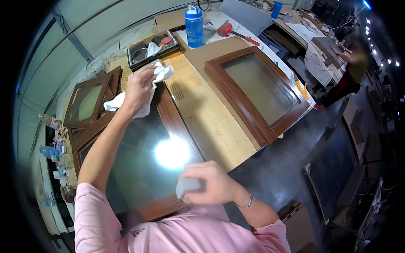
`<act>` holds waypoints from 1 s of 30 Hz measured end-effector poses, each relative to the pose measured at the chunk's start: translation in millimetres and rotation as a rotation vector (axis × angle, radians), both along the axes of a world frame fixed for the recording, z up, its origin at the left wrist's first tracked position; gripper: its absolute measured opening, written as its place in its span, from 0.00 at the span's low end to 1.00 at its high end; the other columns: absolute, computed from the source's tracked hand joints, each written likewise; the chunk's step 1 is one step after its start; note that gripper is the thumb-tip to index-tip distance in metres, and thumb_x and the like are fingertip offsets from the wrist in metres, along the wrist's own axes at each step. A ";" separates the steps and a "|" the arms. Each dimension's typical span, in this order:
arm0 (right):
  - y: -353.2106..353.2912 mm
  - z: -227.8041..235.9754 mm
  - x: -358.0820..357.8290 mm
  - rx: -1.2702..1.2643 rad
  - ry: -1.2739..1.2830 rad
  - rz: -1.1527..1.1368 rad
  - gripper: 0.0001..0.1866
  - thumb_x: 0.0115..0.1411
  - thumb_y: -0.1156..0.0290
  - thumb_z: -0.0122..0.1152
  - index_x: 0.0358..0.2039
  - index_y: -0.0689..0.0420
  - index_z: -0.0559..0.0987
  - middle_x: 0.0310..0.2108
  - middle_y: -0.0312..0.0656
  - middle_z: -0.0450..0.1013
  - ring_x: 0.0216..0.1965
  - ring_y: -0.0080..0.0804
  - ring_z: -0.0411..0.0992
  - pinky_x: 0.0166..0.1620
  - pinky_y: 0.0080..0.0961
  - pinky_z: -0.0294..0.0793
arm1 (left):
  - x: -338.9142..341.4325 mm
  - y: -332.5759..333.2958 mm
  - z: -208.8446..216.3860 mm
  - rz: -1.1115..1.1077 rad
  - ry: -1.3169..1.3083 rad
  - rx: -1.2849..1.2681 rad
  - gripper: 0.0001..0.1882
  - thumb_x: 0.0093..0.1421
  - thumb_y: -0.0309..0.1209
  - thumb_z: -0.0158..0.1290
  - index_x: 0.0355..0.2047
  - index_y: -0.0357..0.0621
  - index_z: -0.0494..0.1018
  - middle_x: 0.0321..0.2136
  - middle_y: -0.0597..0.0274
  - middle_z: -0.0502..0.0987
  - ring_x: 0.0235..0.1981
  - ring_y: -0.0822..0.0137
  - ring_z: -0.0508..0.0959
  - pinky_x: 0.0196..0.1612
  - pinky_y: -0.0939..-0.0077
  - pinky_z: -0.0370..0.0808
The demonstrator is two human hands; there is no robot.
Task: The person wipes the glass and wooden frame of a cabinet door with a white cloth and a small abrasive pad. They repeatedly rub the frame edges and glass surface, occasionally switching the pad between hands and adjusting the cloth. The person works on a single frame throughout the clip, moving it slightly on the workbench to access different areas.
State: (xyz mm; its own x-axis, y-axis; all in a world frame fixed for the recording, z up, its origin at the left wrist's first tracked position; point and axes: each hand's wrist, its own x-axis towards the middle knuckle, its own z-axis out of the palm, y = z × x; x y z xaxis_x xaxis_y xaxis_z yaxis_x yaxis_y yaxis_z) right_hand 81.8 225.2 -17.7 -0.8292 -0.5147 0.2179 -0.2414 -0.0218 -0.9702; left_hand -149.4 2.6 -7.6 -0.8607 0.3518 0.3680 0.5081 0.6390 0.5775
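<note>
My left hand (138,89) is closed on a crumpled white cloth (163,72) at the far end of a brown wood-framed glass panel (139,168). Part of the cloth hangs below the hand over the frame and glass. My right hand (213,182) is above the panel's near right corner, wrapped round a small light grey block (188,187) with flat faces. Motion blurs this hand slightly, and the fingers cover much of the block. A bright lamp reflection lies on the glass between my hands.
Right of the panel, another framed glass panel (261,84) lies on the wooden table (202,114). Beyond are a tray of small items (145,55), a blue bottle (194,29) and a red mallet (225,29). Smaller frames (86,103) lie left. A person (354,63) stands far right.
</note>
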 end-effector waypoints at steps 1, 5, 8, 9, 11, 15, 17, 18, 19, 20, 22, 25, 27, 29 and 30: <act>3.2 -2.9 -1.4 -0.057 0.028 -0.036 0.15 0.44 0.76 0.69 0.34 0.62 0.80 0.30 0.44 0.77 0.31 0.37 0.75 0.36 0.28 0.74 | 18.6 11.3 -1.3 -0.090 0.028 0.004 0.19 0.55 0.12 0.47 0.47 0.33 0.76 0.55 0.49 0.75 0.53 0.57 0.76 0.56 0.68 0.70; 25.4 -5.3 14.4 -0.410 -0.147 -0.253 0.13 0.42 0.80 0.66 0.33 0.65 0.80 0.32 0.41 0.77 0.31 0.28 0.73 0.37 0.23 0.71 | 144.8 17.7 11.7 -0.864 0.018 -0.267 0.26 0.42 0.16 0.52 0.44 0.43 0.80 0.51 0.61 0.79 0.46 0.60 0.77 0.45 0.62 0.68; 51.8 -12.4 35.9 -0.741 -0.090 -0.604 0.18 0.42 0.75 0.64 0.36 0.67 0.78 0.34 0.42 0.76 0.33 0.26 0.74 0.38 0.22 0.73 | 173.3 -14.8 48.1 -1.033 -0.237 -0.318 0.21 0.44 0.18 0.52 0.39 0.46 0.82 0.44 0.65 0.81 0.39 0.61 0.76 0.45 0.64 0.70; 57.5 -15.2 47.6 -0.654 -0.087 -0.814 0.18 0.43 0.75 0.64 0.37 0.67 0.77 0.34 0.41 0.75 0.33 0.26 0.74 0.39 0.21 0.73 | 167.2 -23.3 54.8 -0.986 -0.164 -0.388 0.18 0.45 0.19 0.55 0.38 0.46 0.82 0.42 0.65 0.81 0.38 0.60 0.76 0.45 0.64 0.71; 65.7 -16.3 62.5 -0.613 -0.077 -0.883 0.16 0.44 0.78 0.64 0.37 0.65 0.77 0.34 0.40 0.75 0.34 0.24 0.73 0.40 0.20 0.73 | 157.4 -37.1 51.8 -0.502 -0.160 -0.356 0.13 0.47 0.20 0.59 0.35 0.44 0.81 0.37 0.62 0.81 0.37 0.58 0.76 0.44 0.65 0.73; 47.8 -14.2 88.5 -0.384 -0.130 -0.982 0.14 0.47 0.82 0.64 0.36 0.64 0.77 0.33 0.38 0.73 0.35 0.22 0.71 0.40 0.19 0.70 | 205.5 -23.5 32.3 -0.623 -0.201 -0.231 0.15 0.47 0.22 0.62 0.38 0.43 0.77 0.37 0.57 0.75 0.36 0.55 0.76 0.39 0.64 0.74; 36.7 -18.4 95.8 -0.240 -0.036 -1.030 0.14 0.47 0.82 0.65 0.37 0.65 0.77 0.34 0.38 0.73 0.36 0.22 0.71 0.40 0.19 0.70 | 231.0 -20.7 19.8 -0.581 0.053 -0.317 0.21 0.41 0.25 0.63 0.39 0.46 0.76 0.35 0.61 0.75 0.34 0.59 0.76 0.35 0.65 0.72; 30.0 -17.2 100.5 -0.162 0.003 -1.071 0.14 0.47 0.83 0.66 0.37 0.65 0.77 0.35 0.40 0.74 0.35 0.24 0.72 0.39 0.21 0.72 | 230.0 -25.6 12.3 -0.573 0.073 -0.270 0.21 0.41 0.25 0.63 0.39 0.46 0.76 0.34 0.62 0.75 0.33 0.59 0.76 0.34 0.65 0.71; 26.9 -21.2 103.1 -0.056 0.107 -1.078 0.15 0.46 0.84 0.66 0.37 0.65 0.78 0.35 0.42 0.74 0.34 0.28 0.73 0.39 0.22 0.73 | 228.8 -29.7 7.2 -0.564 0.091 -0.222 0.21 0.40 0.25 0.63 0.39 0.46 0.76 0.34 0.62 0.75 0.33 0.59 0.76 0.33 0.66 0.71; 22.4 -22.3 104.0 -0.012 0.165 -1.057 0.15 0.46 0.82 0.66 0.37 0.65 0.77 0.35 0.43 0.74 0.34 0.27 0.73 0.38 0.22 0.72 | 229.3 -29.8 6.6 -0.556 0.089 -0.222 0.21 0.40 0.25 0.63 0.39 0.46 0.76 0.34 0.62 0.75 0.33 0.59 0.76 0.33 0.66 0.71; 14.1 -21.6 104.0 0.044 0.244 -1.011 0.16 0.46 0.80 0.67 0.37 0.64 0.78 0.34 0.45 0.75 0.34 0.29 0.73 0.38 0.22 0.71 | 229.8 -28.7 8.8 -0.539 0.089 -0.221 0.21 0.39 0.26 0.64 0.39 0.47 0.76 0.34 0.62 0.75 0.33 0.59 0.76 0.33 0.66 0.71; 14.0 -17.0 94.3 0.102 0.322 -1.008 0.16 0.45 0.82 0.67 0.37 0.65 0.78 0.34 0.45 0.74 0.33 0.30 0.73 0.38 0.23 0.71 | 232.7 -29.3 8.6 -0.523 0.094 -0.220 0.21 0.40 0.25 0.63 0.38 0.47 0.77 0.34 0.62 0.75 0.33 0.59 0.76 0.34 0.65 0.71; 22.2 -12.3 76.0 0.139 0.306 -0.981 0.16 0.45 0.82 0.67 0.37 0.65 0.77 0.32 0.44 0.73 0.32 0.30 0.72 0.38 0.22 0.71 | 233.4 -29.1 7.0 -0.517 0.106 -0.209 0.21 0.40 0.25 0.63 0.38 0.47 0.77 0.34 0.62 0.75 0.33 0.58 0.76 0.34 0.65 0.71; 28.7 -8.3 59.6 0.160 0.195 -0.779 0.14 0.45 0.80 0.68 0.35 0.64 0.78 0.31 0.39 0.73 0.32 0.26 0.71 0.37 0.21 0.70 | 233.8 -28.3 6.7 -0.519 0.116 -0.204 0.21 0.40 0.25 0.63 0.38 0.47 0.77 0.34 0.62 0.75 0.33 0.58 0.76 0.34 0.65 0.71; 29.8 -11.8 53.6 0.144 0.142 -0.723 0.14 0.45 0.79 0.67 0.35 0.64 0.78 0.31 0.41 0.73 0.32 0.29 0.72 0.37 0.23 0.71 | 234.0 -28.4 6.9 -0.516 0.118 -0.203 0.21 0.40 0.25 0.63 0.38 0.47 0.77 0.34 0.62 0.75 0.33 0.58 0.76 0.35 0.65 0.71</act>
State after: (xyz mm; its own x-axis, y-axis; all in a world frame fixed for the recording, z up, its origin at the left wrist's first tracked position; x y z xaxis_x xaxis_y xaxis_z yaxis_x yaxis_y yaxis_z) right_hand 135.3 254.9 -29.4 -0.9403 0.1160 0.3200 -0.2708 0.3149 -0.9097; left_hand 84.7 -25.9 -0.6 -0.5158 0.7895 0.3327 0.8376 0.3831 0.3894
